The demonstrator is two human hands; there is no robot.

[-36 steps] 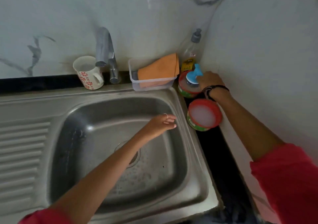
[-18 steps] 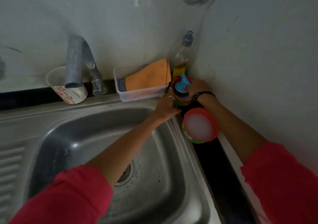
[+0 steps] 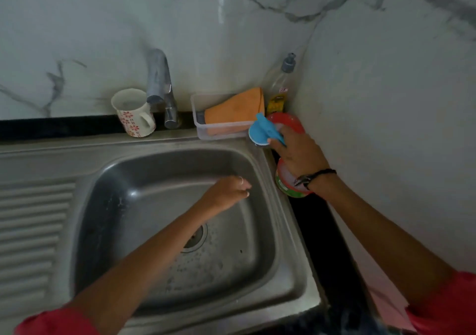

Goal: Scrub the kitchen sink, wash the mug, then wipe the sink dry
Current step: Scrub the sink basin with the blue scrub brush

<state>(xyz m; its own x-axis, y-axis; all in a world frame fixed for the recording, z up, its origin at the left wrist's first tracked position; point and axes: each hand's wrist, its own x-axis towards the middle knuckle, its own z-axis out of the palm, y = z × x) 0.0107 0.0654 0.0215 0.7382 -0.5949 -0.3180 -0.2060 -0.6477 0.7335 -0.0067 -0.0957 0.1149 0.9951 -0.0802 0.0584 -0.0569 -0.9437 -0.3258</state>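
The steel sink (image 3: pixel 288 270) fills the middle of the view, with its drain (image 3: pixel 197 236) partly behind my left forearm. My right hand (image 3: pixel 298 151) grips a blue round scrubber (image 3: pixel 262 130) by its handle, lifted just above the sink's back right corner. My left hand (image 3: pixel 228 193) hovers over the basin with loosely curled fingers and holds nothing. A white mug with red flowers (image 3: pixel 134 113) stands on the sink's back ledge, left of the tap (image 3: pixel 162 87).
A clear tub (image 3: pixel 203 128) with an orange cloth (image 3: pixel 237 108) sits behind the sink. A soap bottle (image 3: pixel 280 87) stands in the corner beside two red-rimmed soap tubs (image 3: pixel 291 122), (image 3: pixel 286 189) on the black counter. The ribbed drainboard (image 3: pixel 31 226) lies left.
My right hand has lifted the blue scrubber off the far soap tub toward the sink. My left hand has drawn back from the tub to hang over the basin.
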